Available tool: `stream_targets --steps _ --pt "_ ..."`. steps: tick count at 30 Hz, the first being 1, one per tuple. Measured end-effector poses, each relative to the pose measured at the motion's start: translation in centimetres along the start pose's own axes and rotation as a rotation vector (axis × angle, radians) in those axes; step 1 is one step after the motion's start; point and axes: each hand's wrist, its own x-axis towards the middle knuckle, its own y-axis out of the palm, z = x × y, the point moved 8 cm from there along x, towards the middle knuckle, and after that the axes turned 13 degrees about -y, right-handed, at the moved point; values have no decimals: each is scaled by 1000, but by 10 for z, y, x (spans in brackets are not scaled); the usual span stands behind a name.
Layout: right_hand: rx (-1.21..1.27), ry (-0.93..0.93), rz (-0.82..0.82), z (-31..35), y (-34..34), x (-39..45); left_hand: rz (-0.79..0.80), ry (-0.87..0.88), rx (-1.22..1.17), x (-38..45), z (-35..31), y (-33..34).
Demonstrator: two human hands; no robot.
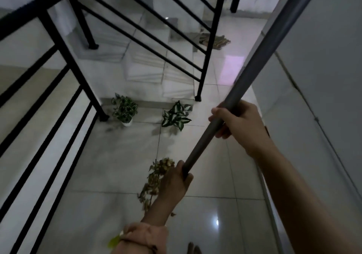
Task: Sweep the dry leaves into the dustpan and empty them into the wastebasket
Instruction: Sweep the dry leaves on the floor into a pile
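A long grey broom handle (260, 44) slants from the upper right down to the middle of the view. My right hand (237, 120) grips it higher up. My left hand (174, 181) grips its lower part, and the broom head is hidden behind that hand and arm. A pile of dry brown leaves (154, 177) lies on the white tiled floor just left of my left hand. No dustpan or wastebasket is in view.
Two small potted plants (124, 108) (176, 115) stand at the foot of white stairs. Black metal railings (64, 57) run along the left and beside the stairs (207, 44). A grey wall (323, 77) closes the right side. A mat (217, 41) lies farther back.
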Motion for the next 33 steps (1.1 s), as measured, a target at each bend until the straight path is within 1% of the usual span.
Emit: stream_targets --steps 3,6,10,14,17,21,22,25,28,33 --pt "34 39 80 -24 15 -8 -5 -106 -48 -6 28 10" --pt "72 108 133 -54 38 -21 32 -212 -82 -7 62 24" --pt "26 228 242 -97 70 -46 69 -364 -112 -10 103 48" --pt "-38 215 341 -108 84 -48 3 -429 -193 -2 111 61" --pt "-47 137 335 -94 77 -26 -58 -443 -251 9 104 62" --pt "-79 8 231 -79 58 5 -86 -456 -346 22 100 63" --pt "-47 15 219 -81 57 9 -86 -455 -359 24 99 65" --pt "170 121 213 -94 61 11 -91 -462 -427 31 97 73" --pt "174 114 211 -98 55 15 -93 -436 -423 38 93 80" --pt "159 105 202 -103 33 23 -35 -337 -387 57 71 93"
